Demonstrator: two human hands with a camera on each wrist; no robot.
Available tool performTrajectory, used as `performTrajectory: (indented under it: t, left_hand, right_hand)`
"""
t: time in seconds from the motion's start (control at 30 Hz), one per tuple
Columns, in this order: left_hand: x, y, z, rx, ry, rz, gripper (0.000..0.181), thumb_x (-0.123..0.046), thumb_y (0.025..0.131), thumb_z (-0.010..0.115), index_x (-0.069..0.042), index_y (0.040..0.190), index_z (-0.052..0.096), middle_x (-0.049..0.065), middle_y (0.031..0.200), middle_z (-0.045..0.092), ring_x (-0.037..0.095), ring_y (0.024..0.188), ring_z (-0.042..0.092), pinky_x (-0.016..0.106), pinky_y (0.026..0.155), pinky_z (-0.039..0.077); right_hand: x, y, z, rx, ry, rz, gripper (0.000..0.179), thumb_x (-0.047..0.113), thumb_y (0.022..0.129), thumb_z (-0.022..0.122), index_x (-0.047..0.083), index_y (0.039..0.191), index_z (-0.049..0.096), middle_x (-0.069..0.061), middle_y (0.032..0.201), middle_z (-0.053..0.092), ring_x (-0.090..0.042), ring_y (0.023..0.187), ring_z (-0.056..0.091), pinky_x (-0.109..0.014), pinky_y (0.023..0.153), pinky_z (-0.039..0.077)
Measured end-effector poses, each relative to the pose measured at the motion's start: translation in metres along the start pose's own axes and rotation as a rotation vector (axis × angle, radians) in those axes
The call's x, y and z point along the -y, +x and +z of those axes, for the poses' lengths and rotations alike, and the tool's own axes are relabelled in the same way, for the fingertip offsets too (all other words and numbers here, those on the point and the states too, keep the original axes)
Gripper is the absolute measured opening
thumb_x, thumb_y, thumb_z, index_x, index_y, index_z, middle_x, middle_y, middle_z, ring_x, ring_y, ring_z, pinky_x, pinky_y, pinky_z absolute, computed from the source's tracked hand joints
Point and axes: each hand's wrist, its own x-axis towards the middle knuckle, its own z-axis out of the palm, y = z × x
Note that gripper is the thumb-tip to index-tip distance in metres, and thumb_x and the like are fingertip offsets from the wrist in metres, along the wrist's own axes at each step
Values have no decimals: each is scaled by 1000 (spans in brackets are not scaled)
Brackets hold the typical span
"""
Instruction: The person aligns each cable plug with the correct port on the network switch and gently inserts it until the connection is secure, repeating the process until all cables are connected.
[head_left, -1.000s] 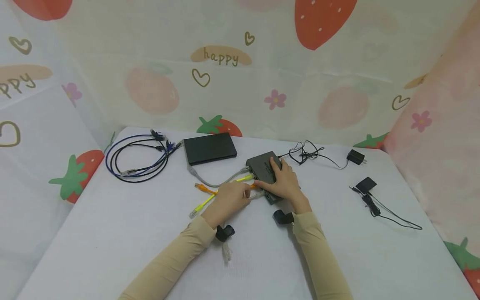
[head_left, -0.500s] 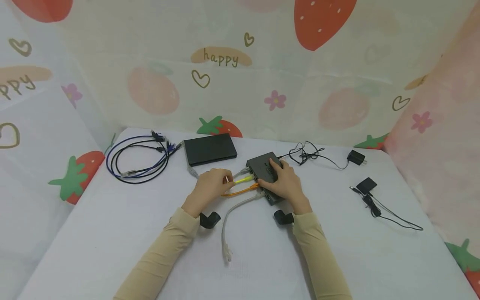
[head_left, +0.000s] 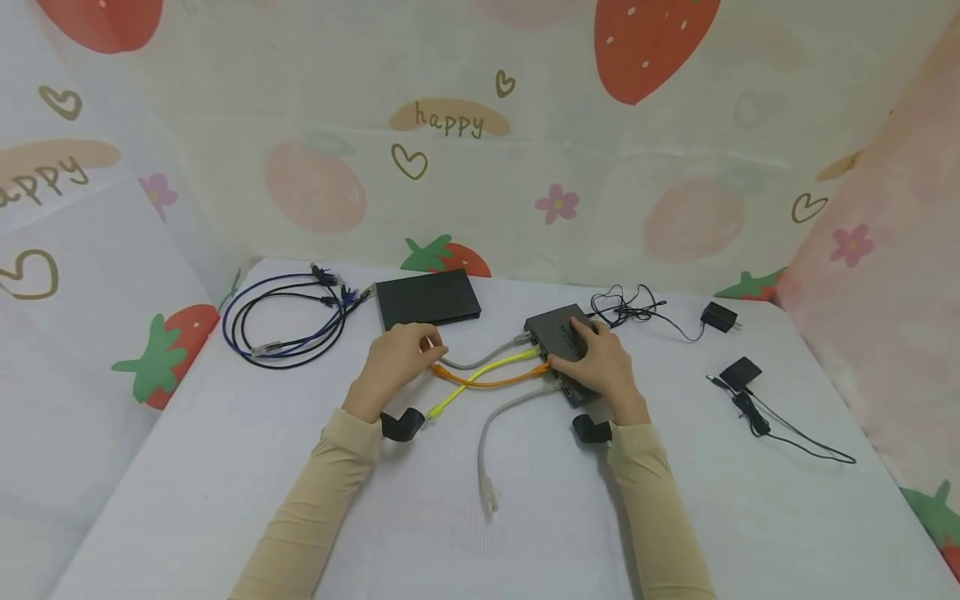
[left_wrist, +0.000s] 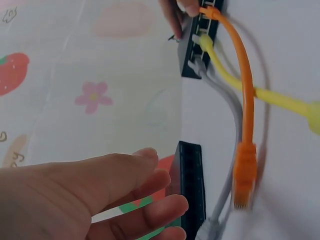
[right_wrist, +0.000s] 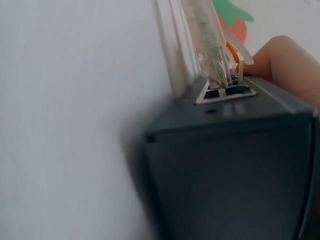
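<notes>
Evidently mid-cabling: right grip [head_left: 602, 360] clasps grey switch [head_left: 551, 322], right of centre on counter [head_left: 187, 500]; left grip [head_left: 396, 362] loose, empty, just beside free orange plug [left_wrist: 245, 167], near side of black box [head_left: 431, 297]. Next move likely calls for pinching orange plug, perhaps aiming toward black box.

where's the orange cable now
In the head view, near the centre, the orange cable extends left from the right-hand dark box, crossing the yellow cable.
</notes>
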Motion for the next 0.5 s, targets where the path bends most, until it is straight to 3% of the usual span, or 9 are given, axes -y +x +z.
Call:
performTrajectory:
  t: [0.33,0.5]
  left_hand:
    - [15,-1,-11,-23,-6,-48,18,-32,89,61,-15,94,67,2,86,64,17,64,53,29,55,39]
    - [21,0,-12,-55,-20,-59,20,-32,89,61,-15,96,67,3,90,65,19,74,56,32,61,42]
  right_hand:
    - [-20,4,-4,-42,34,91,89,59,76,60,13,145,30,-26,146,24,-49,126,32,-63,88,38]
    - [-29,4,-5,-61,47,107,89,59,76,61,12,145,30,-28,145,25,-51,123,34,-63,87,38]
